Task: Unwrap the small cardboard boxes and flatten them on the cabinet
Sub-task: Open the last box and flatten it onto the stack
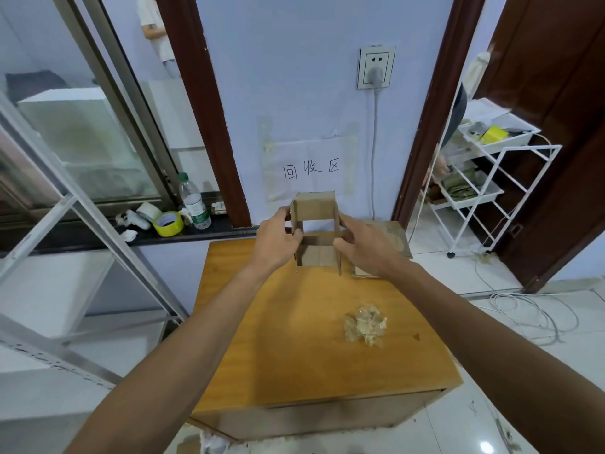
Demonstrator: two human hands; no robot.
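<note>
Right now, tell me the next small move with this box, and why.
Probably skew the box sideways so it collapses flat. The left hand and right hand grip its opposite walls above the cabinet, its ends look open, and a crumpled tape wad lies on the top.

Loads of open cabinet top [278, 339] near us and along the left side. Front right we've only got a crumpled tape wad [365, 326], and flat cardboard [397, 238] fills the back right corner. The opened box [316, 208] we're holding blocks the back middle, wall [294, 77] close behind it.
</note>
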